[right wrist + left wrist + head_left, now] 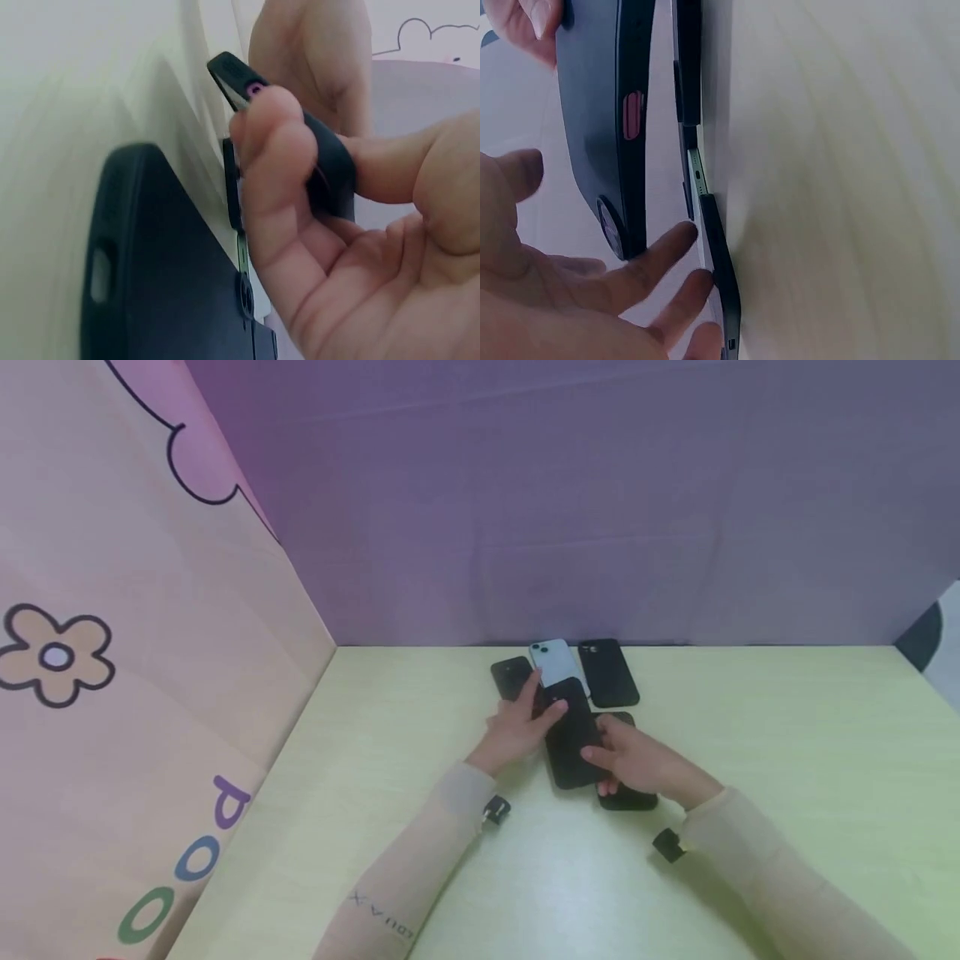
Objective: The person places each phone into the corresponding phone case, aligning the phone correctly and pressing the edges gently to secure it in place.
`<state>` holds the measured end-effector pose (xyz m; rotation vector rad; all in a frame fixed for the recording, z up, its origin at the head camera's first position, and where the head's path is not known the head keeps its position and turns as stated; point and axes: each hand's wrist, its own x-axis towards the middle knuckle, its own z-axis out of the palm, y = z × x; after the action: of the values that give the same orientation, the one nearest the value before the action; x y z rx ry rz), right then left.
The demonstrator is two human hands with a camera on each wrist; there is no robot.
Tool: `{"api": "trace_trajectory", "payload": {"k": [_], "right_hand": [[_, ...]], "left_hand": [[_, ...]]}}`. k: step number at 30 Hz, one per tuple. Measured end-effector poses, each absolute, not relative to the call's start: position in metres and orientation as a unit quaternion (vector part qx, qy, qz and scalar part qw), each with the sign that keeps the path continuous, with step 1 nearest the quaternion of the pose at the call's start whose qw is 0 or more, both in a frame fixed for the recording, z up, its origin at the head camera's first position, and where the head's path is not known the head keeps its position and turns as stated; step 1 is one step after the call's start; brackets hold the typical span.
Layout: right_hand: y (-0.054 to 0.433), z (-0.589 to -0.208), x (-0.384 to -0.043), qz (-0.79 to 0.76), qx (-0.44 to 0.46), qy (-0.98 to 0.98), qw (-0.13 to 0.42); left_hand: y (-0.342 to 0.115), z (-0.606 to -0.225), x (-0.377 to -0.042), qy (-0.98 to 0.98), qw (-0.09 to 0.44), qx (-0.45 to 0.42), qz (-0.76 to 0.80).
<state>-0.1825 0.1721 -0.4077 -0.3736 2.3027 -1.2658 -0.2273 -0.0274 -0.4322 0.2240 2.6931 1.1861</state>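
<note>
My right hand (641,764) grips the lower end of a phone in a black case (570,743), thumb on its back and fingers curled beneath. The case has a pink side button, seen in the left wrist view. My left hand (513,731) is at the phone's upper end with fingers spread; in the left wrist view its thumb stands off the case. Its fingertips (697,281) are right at a dark phone (512,673) on the table. Under my right hand lies another black phone (632,800), partly hidden.
Behind the held phone lie a pale blue phone (553,660), partly covered in view, and a black phone (611,673) to its right. The light table (480,893) ends at a purple backdrop (600,510); a printed wall panel (150,635) stands at left.
</note>
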Motion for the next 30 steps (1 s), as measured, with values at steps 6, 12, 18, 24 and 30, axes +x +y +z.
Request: {"api": "trace_trajectory", "payload": {"k": [6,12,18,24,30], "right_hand": [[0.167,-0.409,-0.174,-0.443,-0.167,0.839,0.269],[0.162,-0.412,-0.17,-0.448,-0.173,0.829,0.286],[0.163,-0.415,-0.171,-0.476,-0.189,0.798,0.316],[0.164,-0.416,-0.171,-0.483,-0.195,0.784,0.338],[0.163,-0.418,-0.169,-0.479,-0.182,0.783,0.352]], "left_hand": [[-0.024,-0.437,-0.227,0.907,0.091,0.117,0.395],[-0.023,-0.438,-0.222,0.919,0.096,0.138,0.358],[-0.022,-0.436,-0.22,0.919,0.112,0.128,0.355],[-0.021,-0.436,-0.218,0.927,0.123,0.094,0.341],[-0.019,-0.435,-0.215,0.942,0.114,0.065,0.309]]}}
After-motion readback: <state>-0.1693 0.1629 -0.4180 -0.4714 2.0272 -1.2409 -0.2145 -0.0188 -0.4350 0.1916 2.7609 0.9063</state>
